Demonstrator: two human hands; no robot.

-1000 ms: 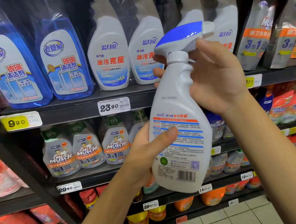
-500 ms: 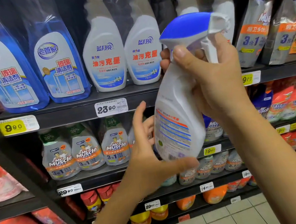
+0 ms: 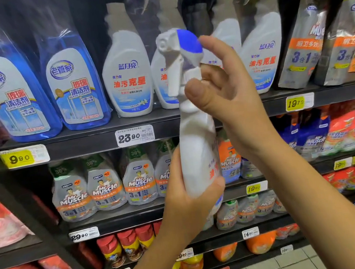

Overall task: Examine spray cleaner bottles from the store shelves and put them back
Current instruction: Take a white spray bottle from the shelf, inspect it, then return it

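Head view: left hand [image 3: 189, 207] grips spray bottle [image 3: 196, 145] low, right hand [image 3: 231, 98] pinches neck.

Bright store light, soft blur, warped edges

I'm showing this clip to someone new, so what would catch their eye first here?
First, the white spray bottle with its blue-topped trigger, held up in the middle of the view: the left hand grips its lower body and the right hand holds its neck. Next, the two bright blue glass cleaner bottles on the top shelf at the left, above a yellow 9.90 price tag.
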